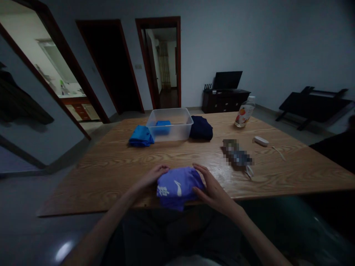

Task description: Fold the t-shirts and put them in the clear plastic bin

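A folded purple garment [180, 184] with white lettering and a white logo lies at the table's near edge, its lower part hanging slightly over. At its upper left corner, my left hand [155, 174] is closed on the cloth, fingertips at the edge. My right hand [212, 188] grips the garment's right side, with one finger along the top and the thumb lower down. Beyond them stands a clear plastic bin [177, 133] with a folded blue cloth [163, 126] inside. Another folded blue cloth [141, 136] lies left of the bin, and a dark navy folded cloth [201, 128] touches its right side.
On the right of the wooden table [111, 177] are a bottle with a fruit label [244, 112], a small white device [261, 140], a thin pale strap [279, 152] and a pixelated item [237, 153]. A TV cabinet [224, 100] stands by the far wall.
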### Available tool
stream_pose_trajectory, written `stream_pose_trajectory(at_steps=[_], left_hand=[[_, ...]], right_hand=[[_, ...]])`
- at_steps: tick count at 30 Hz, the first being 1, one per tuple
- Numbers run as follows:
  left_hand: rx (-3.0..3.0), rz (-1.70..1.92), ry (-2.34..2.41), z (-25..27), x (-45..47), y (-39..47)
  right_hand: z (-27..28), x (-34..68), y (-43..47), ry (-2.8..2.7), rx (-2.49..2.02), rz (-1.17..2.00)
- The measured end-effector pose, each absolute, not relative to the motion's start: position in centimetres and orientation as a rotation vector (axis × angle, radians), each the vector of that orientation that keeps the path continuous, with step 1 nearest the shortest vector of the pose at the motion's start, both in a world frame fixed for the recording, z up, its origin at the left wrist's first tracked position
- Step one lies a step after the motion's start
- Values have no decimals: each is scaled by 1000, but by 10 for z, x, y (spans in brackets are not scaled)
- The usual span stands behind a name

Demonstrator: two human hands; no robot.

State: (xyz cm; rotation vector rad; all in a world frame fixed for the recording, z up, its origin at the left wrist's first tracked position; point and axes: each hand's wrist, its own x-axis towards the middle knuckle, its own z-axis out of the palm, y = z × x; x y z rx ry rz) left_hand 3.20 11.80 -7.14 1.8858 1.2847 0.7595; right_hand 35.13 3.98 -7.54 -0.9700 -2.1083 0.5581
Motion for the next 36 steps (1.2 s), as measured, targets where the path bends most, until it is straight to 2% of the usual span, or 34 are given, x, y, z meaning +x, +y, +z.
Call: stream_pose_trajectory(at_steps=[5, 8, 11, 16, 20, 25, 31, 33, 36], left_hand=[[1807, 751, 1227, -58, 31, 84], [1941, 571, 1100, -48, 19, 59], [1946, 487, 1039, -60, 12, 38], [1792, 758, 1185, -94, 24, 26], [1843, 843, 1336, -100, 49, 35], [1416, 898, 1193, -85, 64, 51], [1078, 1041, 1112, -90, 70, 80], [1183, 1149, 1226, -102, 69, 92], [1372, 1305, 1492, -122, 67, 101]], right_hand=[[-86, 357, 40, -2267, -968, 546], [-86, 359, 39, -2393, -884, 525], [-89, 357, 38, -2349, -880, 496], [-106, 353, 39, -2107, -979, 608], [-110, 354, 41, -1846, -1101, 613], [-74, 353, 49, -1699, -1206, 745], [-33, 342, 104, -1546, -1069, 978], [-41, 339, 122, -1490, -1070, 974], [-69, 334, 124, -1584, -1078, 807]])
